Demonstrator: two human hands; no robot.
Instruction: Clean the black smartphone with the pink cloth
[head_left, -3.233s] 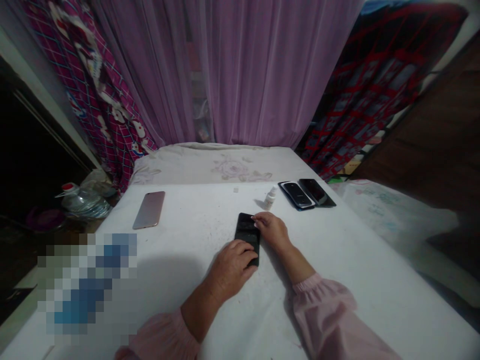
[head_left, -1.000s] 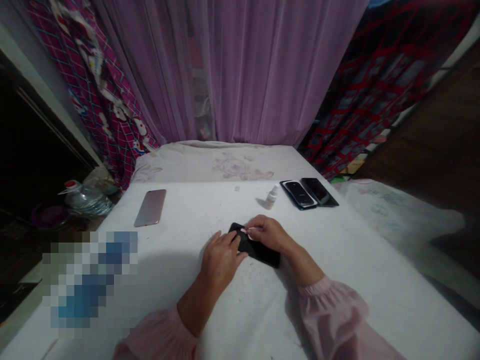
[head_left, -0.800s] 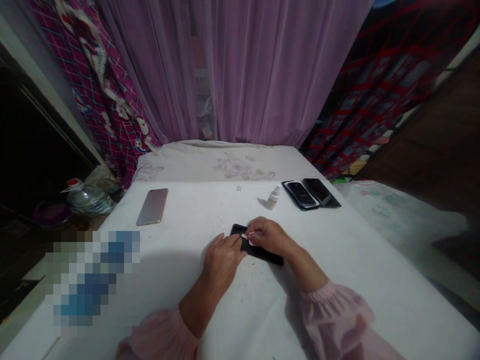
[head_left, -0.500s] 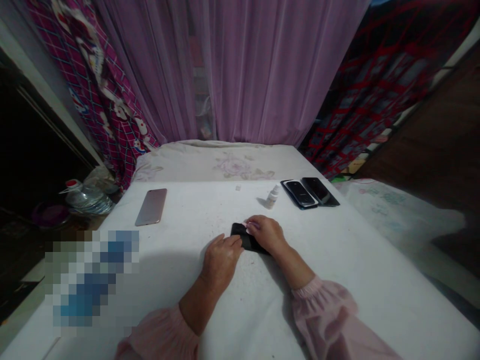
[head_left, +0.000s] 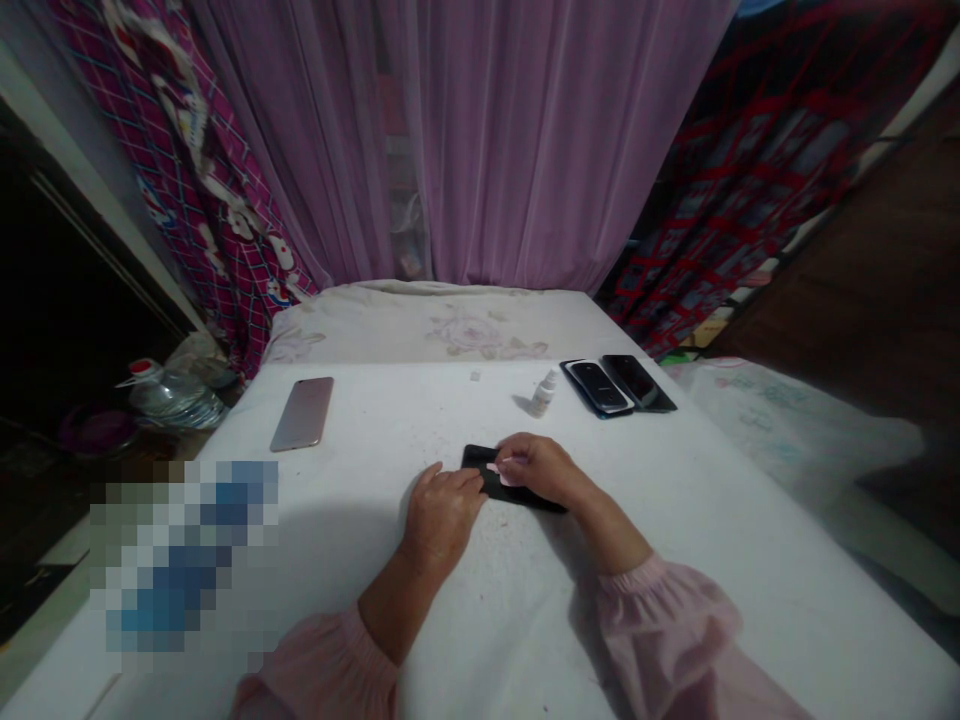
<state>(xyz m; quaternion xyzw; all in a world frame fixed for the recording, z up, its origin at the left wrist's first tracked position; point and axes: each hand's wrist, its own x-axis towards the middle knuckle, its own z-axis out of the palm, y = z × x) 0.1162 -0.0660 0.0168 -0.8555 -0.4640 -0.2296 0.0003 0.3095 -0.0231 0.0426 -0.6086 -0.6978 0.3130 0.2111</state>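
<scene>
A black phone (head_left: 536,499) lies flat on the white cloth in front of me. My left hand (head_left: 444,510) holds it at its left end, fingertips pressed on the near edge. My right hand (head_left: 538,468) is over the phone, its thumb and fingers pinching a small flat pink piece (head_left: 512,478) against the phone's surface. The pink piece has a pale tip; its kind cannot be made out. Beyond the right hand stands a small white spray bottle (head_left: 541,396).
A rose-gold phone (head_left: 303,414) lies at the left. At the right back are a dark phone (head_left: 598,388) on a larger device and another black one (head_left: 637,382). A tiny pale square (head_left: 475,377) lies behind. A blurred-out blue item (head_left: 187,555) sits at front left.
My right hand has shifted slightly right and nearer to me along the phone, showing more of the pink piece. My left hand has stayed at the phone's left end.
</scene>
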